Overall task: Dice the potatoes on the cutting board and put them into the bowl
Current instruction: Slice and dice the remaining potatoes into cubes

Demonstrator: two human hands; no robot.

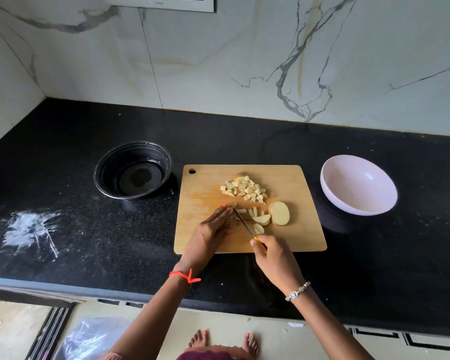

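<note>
A wooden cutting board (291, 237) lies on the black counter. A heap of diced potato (244, 189) sits at its far middle. Round potato slices (279, 213) and a few cut wedges (260, 219) lie to the right of the knife. My left hand (211, 231) presses down on a potato piece (231, 222), mostly hidden under my fingers. My right hand (276, 258) grips a yellow-handled knife (243, 222), its blade right beside my left fingertips. An empty pale pink bowl (359, 185) stands right of the board.
A black round bowl (133, 170) holding some water stands left of the board. White powder smears (30, 229) mark the counter at far left. A marble wall rises behind. The counter's front edge runs below my wrists, with the floor and a plastic bag (89, 339) beneath.
</note>
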